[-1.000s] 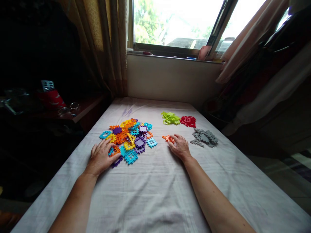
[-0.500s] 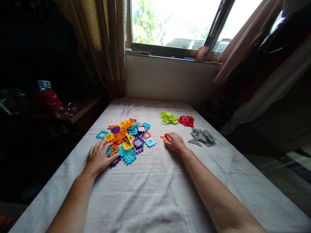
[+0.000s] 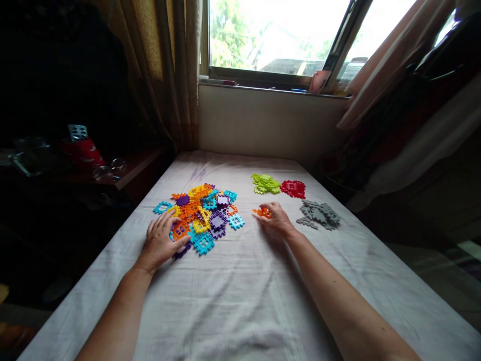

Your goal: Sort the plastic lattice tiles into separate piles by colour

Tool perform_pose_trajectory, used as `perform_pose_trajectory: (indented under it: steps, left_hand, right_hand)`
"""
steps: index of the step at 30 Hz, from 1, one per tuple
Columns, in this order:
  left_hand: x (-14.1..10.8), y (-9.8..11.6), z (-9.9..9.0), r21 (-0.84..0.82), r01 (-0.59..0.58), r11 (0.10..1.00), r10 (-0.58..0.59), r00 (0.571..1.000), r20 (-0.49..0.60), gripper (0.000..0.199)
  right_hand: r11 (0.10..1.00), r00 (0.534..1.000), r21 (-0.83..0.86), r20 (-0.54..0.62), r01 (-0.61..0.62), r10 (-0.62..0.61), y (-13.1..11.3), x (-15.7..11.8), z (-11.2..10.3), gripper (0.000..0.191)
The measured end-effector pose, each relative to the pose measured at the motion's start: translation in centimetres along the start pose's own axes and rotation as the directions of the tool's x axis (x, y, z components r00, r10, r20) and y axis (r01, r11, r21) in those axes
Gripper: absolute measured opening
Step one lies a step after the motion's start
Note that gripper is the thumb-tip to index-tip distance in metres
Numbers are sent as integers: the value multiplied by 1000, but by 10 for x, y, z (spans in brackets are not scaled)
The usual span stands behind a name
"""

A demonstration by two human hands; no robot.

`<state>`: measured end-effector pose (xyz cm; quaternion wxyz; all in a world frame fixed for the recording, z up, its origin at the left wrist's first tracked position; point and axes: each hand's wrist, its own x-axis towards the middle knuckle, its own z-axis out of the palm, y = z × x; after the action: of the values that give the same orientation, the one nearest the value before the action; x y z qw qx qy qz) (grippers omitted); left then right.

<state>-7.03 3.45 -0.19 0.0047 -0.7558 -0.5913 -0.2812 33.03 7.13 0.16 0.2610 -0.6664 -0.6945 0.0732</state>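
A mixed heap of flat, notched plastic building tiles (image 3: 188,211) in orange, yellow, purple and blue lies left of centre on the sheet. My left hand (image 3: 161,241) rests on the near left side of this heap, palm down with fingers spread, gripping nothing. Right of the heap, an orange tile (image 3: 264,213) sits on the sheet. My right hand (image 3: 277,219) is around it, with thumb and fingers apart; part of the tile is hidden behind the fingers. Beyond this hand are a lime green pile of tiles (image 3: 265,184), a red pile (image 3: 293,188) and a grey pile (image 3: 320,214).
A pale sheet (image 3: 225,311) covers the flat surface. Against the far edge stands a low wall (image 3: 255,123) under a window. On the left, a dark side table (image 3: 131,173) holds glasses (image 3: 109,170) and a red container (image 3: 85,153). Clothes (image 3: 379,115) hang at the right.
My right thumb and fingers have spread, and more of the orange tile shows between them. My left hand stays on the heap. The whole view has shifted slightly.
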Motion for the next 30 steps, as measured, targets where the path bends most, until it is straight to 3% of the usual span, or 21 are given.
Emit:
perform_pose_trajectory:
  steps: [3,8,11,14,16,20,23,26,30]
  left_hand:
    - [0,5,3,-49,-23,999,21,999,-34,48]
    - [-2,20,10,-100,-86,991,84,996,-24,50]
    - [-3,28,13,-125,-142,982,135,989,-58,57]
    - [-5,35,15,-138,-197,971,184,978,-100,74]
    - [-6,41,15,-154,-229,961,214,970,-112,83]
    - [-8,52,18,-192,-275,942,263,961,-85,95]
    - [-10,59,22,-194,-323,926,313,946,-82,98]
    - [-11,64,25,-195,-363,911,353,932,-84,96]
    - [-12,70,27,-218,-419,882,406,908,-101,93]
  right_hand:
    - [999,1000,-30,-22,14,-14,1,-1,-2,39]
    - [972,992,-233,127,13,18,-2,-10,-5,40]
    - [977,998,-213,46,-33,43,-5,-18,-4,52]
    - [995,990,-91,-140,-29,16,-19,-30,3,40]
    - [998,979,25,-198,59,-53,-38,-39,10,28]
    - [935,978,288,-72,208,-196,-88,-54,22,19]
    - [888,986,450,79,98,-149,-116,-59,31,22]
    - [816,979,577,174,-16,-104,-124,-60,39,18]
    - [753,974,657,190,-36,-119,-117,-60,42,12]
